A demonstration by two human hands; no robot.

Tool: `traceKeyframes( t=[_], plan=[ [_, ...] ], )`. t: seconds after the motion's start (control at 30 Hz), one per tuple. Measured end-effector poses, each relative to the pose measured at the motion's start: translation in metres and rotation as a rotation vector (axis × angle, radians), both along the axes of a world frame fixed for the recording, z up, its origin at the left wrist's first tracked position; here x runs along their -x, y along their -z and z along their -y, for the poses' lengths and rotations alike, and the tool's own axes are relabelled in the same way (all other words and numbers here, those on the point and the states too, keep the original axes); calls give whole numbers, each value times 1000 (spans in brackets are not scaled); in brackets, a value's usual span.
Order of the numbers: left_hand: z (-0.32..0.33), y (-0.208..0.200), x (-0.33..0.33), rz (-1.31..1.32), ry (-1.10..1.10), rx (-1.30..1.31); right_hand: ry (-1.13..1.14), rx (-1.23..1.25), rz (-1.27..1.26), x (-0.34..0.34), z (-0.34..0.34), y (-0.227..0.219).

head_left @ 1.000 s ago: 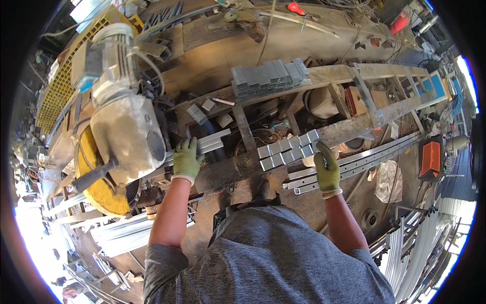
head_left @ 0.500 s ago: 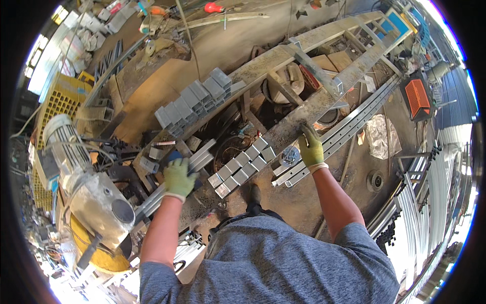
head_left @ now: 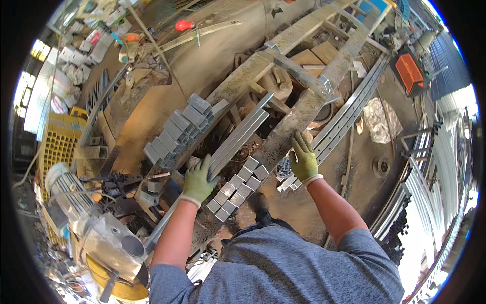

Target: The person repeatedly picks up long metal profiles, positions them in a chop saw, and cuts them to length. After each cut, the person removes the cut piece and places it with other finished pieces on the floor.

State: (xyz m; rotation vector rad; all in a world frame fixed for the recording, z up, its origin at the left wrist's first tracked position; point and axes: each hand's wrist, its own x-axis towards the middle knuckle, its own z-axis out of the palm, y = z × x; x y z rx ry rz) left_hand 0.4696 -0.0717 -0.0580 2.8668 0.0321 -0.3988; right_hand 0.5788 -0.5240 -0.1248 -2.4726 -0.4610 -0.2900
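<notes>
My left hand (head_left: pixel 199 183), in a yellow-green work glove, is closed over a pair of long grey square metal tubes (head_left: pixel 240 137). They slant across the steel frame bench toward the far right, and their near part passes beneath the glove. Between my hands, short cut pieces of square tube (head_left: pixel 238 188) stand in staggered rows on the bench's near beam. My right hand (head_left: pixel 305 161), gloved alike, has its fingers stretched out beside that beam (head_left: pixel 306 114), with nothing held. A small container of metal bits (head_left: pixel 283 169) sits just left of it.
A cutting machine with a motor (head_left: pixel 114 243) stands at the left. Stacked grey tube pieces (head_left: pixel 179 129) lie on the far beam. Perforated rails (head_left: pixel 349 119) run along the right, with an orange-topped box (head_left: pixel 409 73) beyond. A round gear-like part (head_left: pixel 381 166) lies on the floor.
The long tubes have slid toward the far right across the bench. My left hand has moved right along with them; my right hand has shifted slightly left. The whole view has also tilted.
</notes>
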Motion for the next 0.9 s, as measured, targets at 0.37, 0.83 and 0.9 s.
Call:
traceKeyframes(
  t=[0.37,0.83,0.9],
  plan=[
    [26,45,-52,144,32,71,10,17,20,1,-1,-7],
    [117,45,-192,135,106,-12,13,1,42,0,0,-1],
    [123,38,-201,94,98,12,23,-7,10,0,0,0]
  ],
)
